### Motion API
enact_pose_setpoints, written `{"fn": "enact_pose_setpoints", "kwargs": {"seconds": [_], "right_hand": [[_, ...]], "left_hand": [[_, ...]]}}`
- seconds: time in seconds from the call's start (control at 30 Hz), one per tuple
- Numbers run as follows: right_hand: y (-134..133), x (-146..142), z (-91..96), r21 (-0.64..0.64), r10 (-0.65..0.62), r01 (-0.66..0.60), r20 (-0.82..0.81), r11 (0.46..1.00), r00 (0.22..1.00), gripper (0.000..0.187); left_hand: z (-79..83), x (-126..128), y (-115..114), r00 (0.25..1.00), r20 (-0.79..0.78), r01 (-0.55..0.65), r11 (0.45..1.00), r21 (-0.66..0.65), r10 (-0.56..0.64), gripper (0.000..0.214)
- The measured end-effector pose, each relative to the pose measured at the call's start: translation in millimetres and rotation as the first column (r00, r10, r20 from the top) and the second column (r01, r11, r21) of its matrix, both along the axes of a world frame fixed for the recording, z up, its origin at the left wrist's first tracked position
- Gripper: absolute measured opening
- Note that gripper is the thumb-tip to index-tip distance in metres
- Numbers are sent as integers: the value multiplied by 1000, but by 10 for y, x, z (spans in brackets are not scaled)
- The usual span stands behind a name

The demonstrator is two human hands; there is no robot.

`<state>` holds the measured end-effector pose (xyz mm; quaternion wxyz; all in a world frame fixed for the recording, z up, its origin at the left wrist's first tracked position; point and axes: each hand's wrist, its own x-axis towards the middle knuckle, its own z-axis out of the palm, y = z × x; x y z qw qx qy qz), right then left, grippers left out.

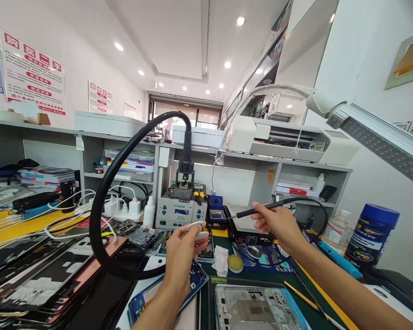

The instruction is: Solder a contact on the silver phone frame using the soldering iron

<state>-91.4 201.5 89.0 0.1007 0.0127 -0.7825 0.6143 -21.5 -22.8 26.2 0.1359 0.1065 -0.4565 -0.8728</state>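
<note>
My left hand (pixel 181 259) is closed around a small white spool (pixel 201 235), its two round flanges showing between the fingers. A thin dark strand seems to run from the spool toward the right; what it is made of is too small to tell. In my right hand (pixel 275 225) is a soldering iron (pixel 245 213), gripped by its black handle, with the thin tip pointing left toward the spool. Below the hands, an opened phone or tablet frame (pixel 254 308) lies on the bench. A round tin of yellow paste (pixel 234 264) and a crumpled white tissue (pixel 220 260) sit between them.
A hot air station (pixel 179 211) stands behind, its thick black hose (pixel 98 215) looping beside my left arm. Stacked phone parts (pixel 37 279) cover the left. On the right are a blue spray can (pixel 371 236), a clear bottle (pixel 337 229) and tweezers (pixel 304 286). A lamp (pixel 382 133) hangs above.
</note>
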Motion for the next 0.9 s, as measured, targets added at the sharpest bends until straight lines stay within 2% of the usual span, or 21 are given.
{"fn": "enact_pose_setpoints", "kwargs": {"seconds": [0.2, 0.37, 0.63, 0.9], "right_hand": [[-338, -563, 18, 176, 23, -14, -52, 984, 998, 27], [-591, -924, 93, 352, 33, -18, -38, 936, 999, 31], [-778, -1185, 18, 614, 58, -23, -37, 789, 998, 31], [-736, -1366, -79, 718, 122, -112, 38, 687, 992, 31]], "left_hand": [[36, -4, -24, 1000, -13, -15, 1000, 8, 15, 13], [50, -46, -62, 998, 37, -57, 998, 10, 57, 7], [63, -61, -109, 997, 20, -74, 997, 24, 74, 11], [89, -41, -98, 997, 17, -76, 997, 35, 75, 12]]}}
